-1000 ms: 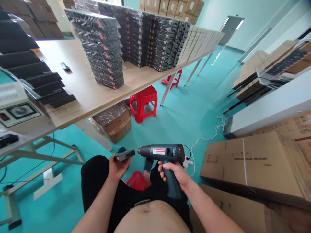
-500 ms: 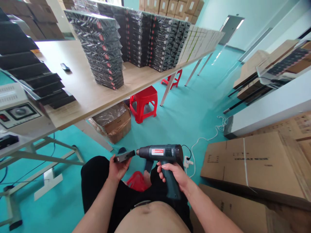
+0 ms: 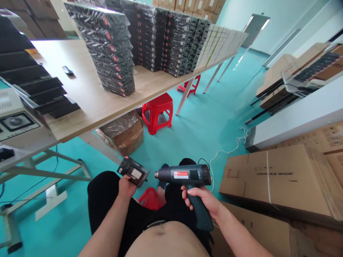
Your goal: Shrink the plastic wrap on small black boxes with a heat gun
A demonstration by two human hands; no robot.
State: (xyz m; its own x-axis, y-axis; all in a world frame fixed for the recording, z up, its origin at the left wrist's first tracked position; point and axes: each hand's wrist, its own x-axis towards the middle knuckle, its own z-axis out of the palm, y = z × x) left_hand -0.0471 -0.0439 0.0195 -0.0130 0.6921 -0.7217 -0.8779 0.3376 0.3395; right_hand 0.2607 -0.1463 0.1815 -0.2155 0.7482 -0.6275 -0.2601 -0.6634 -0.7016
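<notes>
My left hand (image 3: 127, 187) is closed on the near edge of a flat black box (image 3: 133, 170) with a pale label, its broad face turned up toward me. Clear film seems to cover the box. My right hand (image 3: 200, 197) wraps round the handle of a dark green heat gun (image 3: 184, 175) with a red and white sticker. Its metal nozzle points left at the box, with a small gap between them. Both are held above my lap.
Wrapped black boxes (image 3: 112, 53) stand stacked on the table (image 3: 88, 103), beside unwrapped black ones (image 3: 34, 78). A red stool (image 3: 158, 110) and an open carton (image 3: 125, 132) are below. Large cartons (image 3: 276, 182) rise at right. A white cord (image 3: 227, 152) crosses the floor.
My left hand has turned the black box from edge-on to broad face up. The heat gun has shifted slightly right and down, still aimed at the box.
</notes>
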